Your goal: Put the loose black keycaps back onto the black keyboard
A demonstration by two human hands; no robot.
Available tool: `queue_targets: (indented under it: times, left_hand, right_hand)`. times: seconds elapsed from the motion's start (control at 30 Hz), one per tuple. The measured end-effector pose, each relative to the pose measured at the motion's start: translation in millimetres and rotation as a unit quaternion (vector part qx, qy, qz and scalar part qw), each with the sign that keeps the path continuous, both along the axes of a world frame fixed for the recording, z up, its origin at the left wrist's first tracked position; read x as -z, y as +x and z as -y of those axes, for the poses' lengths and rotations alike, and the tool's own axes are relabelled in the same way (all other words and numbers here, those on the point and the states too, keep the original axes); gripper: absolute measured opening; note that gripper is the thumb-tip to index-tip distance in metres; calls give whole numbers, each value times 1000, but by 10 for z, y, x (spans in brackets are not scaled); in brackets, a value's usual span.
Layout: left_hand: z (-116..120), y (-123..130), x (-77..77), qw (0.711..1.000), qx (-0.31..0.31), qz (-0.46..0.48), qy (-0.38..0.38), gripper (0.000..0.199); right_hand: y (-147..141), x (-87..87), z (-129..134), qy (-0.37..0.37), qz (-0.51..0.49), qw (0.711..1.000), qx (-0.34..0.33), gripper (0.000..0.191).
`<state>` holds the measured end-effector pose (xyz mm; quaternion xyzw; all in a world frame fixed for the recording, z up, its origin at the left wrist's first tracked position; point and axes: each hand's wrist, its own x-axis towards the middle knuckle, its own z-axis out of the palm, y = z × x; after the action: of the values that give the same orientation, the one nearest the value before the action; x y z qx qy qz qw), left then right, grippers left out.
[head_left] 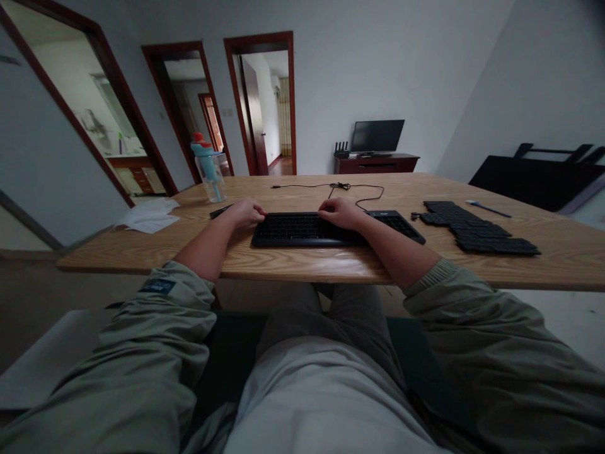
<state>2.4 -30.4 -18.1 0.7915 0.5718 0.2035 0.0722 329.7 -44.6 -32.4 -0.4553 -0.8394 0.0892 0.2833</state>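
A black keyboard [302,232] lies on the wooden table in front of me, its bare-looking key area darker than its frame. My left hand [246,213] is at its left end, thumb and fingers closed on the upper left corner. Across the keyboard's middle reaches my right hand [341,212], with thumb and fingertips pinched together near the back edge. Whatever is between those fingertips is too small to make out. Right of the keyboard, black keycaps [477,228] are laid out in rows on the table.
A cable [340,186] runs behind the keyboard. Further left stand a clear bottle [211,173] and white tissues [151,215]; a dark pen-like object [219,211] lies by my left hand. A blue-handled brush [489,209] lies behind the keycaps. The wooden table [142,255] ends close before me.
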Motion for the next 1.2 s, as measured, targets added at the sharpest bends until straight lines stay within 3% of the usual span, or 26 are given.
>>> queue_targets:
  times: [0.2, 0.37, 0.43, 0.6, 0.73, 0.8, 0.9, 1.03, 1.13, 1.2]
  left_hand:
    - [19, -19, 16, 999, 21, 35, -15, 15]
    - [-25, -207, 39, 990, 3, 138, -16, 49]
    - [-69, -257, 44, 984, -21, 178, -8, 52]
    - [-113, -181, 45, 990, -19, 137, -28, 44]
    - [-120, -104, 56, 993, -5, 107, -46, 48]
    - [-127, -98, 66, 994, -2, 101, -49, 49]
    - [-127, -97, 72, 994, 0, 101, -47, 47]
    - [-104, -67, 54, 993, -5, 104, -49, 45]
    - [-81, -32, 30, 993, 0, 99, -71, 39]
    - [-67, -17, 16, 992, 3, 96, -82, 39]
  right_hand:
    - [9, 3, -9, -7, -6, 1000, -9, 23]
    - [13, -14, -16, -11, -11, 1000, -15, 21]
    - [11, -10, -21, -15, -13, 1000, -21, 20]
    - [22, -4, -44, -12, -16, 999, -26, 19]
    - [185, -97, -137, 32, -32, 999, -5, 18]
    - [380, -169, -208, 55, -40, 997, 48, 21]
    - [833, -247, -285, 79, -23, 979, 186, 26]
    - [1583, -255, -241, 52, 50, 913, 401, 29]
    - [2008, -232, -154, 14, 47, 878, 476, 28]
    - [2152, -207, -129, 4, 36, 872, 488, 25]
